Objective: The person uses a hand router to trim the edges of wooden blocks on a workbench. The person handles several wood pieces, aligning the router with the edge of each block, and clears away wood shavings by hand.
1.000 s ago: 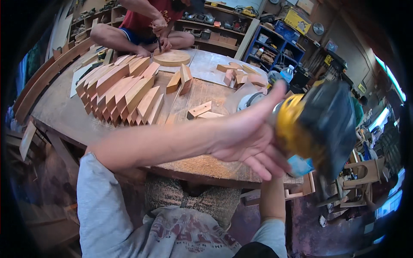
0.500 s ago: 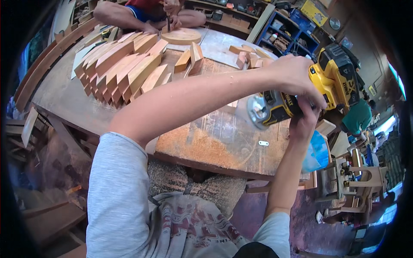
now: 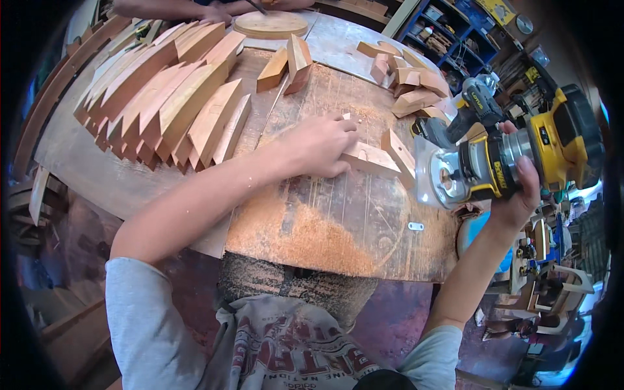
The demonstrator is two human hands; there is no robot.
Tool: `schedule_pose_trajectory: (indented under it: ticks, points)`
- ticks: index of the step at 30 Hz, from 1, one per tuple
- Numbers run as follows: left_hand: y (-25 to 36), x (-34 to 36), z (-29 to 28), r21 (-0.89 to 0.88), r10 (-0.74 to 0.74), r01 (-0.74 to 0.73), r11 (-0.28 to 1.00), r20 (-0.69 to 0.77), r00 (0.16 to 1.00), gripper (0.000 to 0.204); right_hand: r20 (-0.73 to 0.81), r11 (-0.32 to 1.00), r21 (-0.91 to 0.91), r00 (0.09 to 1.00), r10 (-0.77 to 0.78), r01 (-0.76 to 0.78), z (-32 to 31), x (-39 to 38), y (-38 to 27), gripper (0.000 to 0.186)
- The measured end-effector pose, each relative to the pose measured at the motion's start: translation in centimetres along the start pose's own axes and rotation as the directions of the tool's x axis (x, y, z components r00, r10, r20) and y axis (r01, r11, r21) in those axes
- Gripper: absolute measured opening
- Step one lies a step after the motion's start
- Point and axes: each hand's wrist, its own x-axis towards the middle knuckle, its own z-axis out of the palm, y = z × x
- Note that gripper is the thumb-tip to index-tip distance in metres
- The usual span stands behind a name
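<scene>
My right hand [image 3: 522, 188] is wrapped round the metal body of a yellow and black cordless router [image 3: 497, 162], raised on its side above the right of the workbench. Its clear base [image 3: 429, 175] faces left. My left hand [image 3: 322, 146] rests low over the bench, fingers curled on the near end of a short wooden block [image 3: 374, 158]. Part of that block is hidden under the fingers. Right beside it stands another angled wooden block [image 3: 398, 155], close to the router's base.
A large stack of pointed wooden pieces [image 3: 162, 110] fills the bench's left. Two loose pieces [image 3: 299, 63] and a pile of offcuts [image 3: 422, 84] lie farther back. Sawdust [image 3: 305, 237] covers the front. A co-worker's hand [image 3: 214, 13] is near a round board [image 3: 272, 25]. A grey cordless tool [image 3: 480, 104] stands right.
My left hand has let go of the router and come down left to the wooden block. The router, now in my right hand alone, has moved right and tipped sideways. The co-worker leans lower.
</scene>
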Motion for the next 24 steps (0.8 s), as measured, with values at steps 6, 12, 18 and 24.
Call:
schedule_pose_trajectory:
  ticks: [6,12,18,24]
  points:
    - [-0.6,0.7,2.7,-0.078,-0.017,0.003,0.997,-0.183,0.983,0.036,0.048,0.998,-0.058,0.999,0.008,-0.005,-0.3,-0.1,2.2,0.074]
    - [-1.6,0.8,3.8,-0.129,0.061,-0.103,0.986,-0.292,0.954,0.037,0.060,0.985,-0.170,0.998,0.003,0.007,2.1,0.5,3.6,0.073]
    - [-1.6,1.2,3.8,-0.119,0.048,-0.089,0.989,-0.306,0.951,0.038,0.116,0.991,-0.135,0.993,0.004,0.012,4.0,1.1,4.2,0.073]
    - [-1.3,0.0,2.5,-0.311,-0.132,0.043,0.949,-0.272,0.953,0.047,0.153,0.993,-0.120,0.988,0.017,0.002,5.8,0.6,5.8,0.076]
